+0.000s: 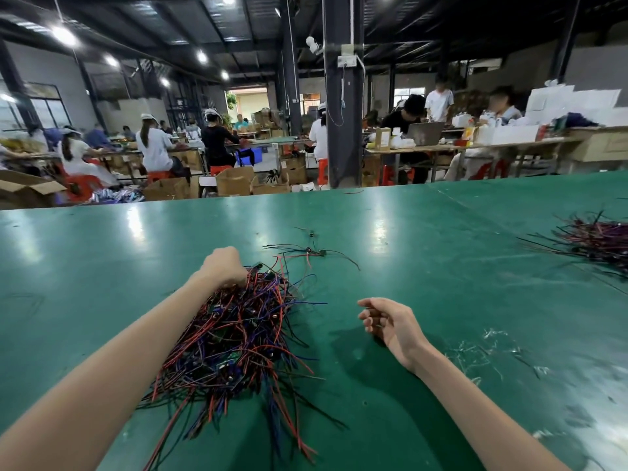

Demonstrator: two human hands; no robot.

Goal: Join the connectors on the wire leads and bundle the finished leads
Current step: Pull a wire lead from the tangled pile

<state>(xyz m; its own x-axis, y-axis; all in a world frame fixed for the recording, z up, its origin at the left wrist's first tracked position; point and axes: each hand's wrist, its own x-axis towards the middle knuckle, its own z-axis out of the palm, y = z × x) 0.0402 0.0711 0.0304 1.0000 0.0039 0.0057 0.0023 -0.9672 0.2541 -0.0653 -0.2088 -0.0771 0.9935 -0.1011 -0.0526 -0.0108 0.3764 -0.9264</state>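
The left hand [224, 266] grips into the far end of the tangled wire leads [238, 338] heaped on the green table [441, 266], while the right hand [390, 322] hangs loosely curled and empty just beside the heap.

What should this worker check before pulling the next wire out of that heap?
1. Left hand has a grip on the pile of wire leads: ok, its fingers curl into the pile's far end.
2. Just one lead singled out: cannot tell, the fingertips are hidden in the tangle.
3. Right hand free to take a connector: cannot tell. It hovers loosely curled, and something thin may lie across the fingers.
4. Loose leads beyond the pile lie apart from it: ok.
5. Second pile at far right kept separate: ok.
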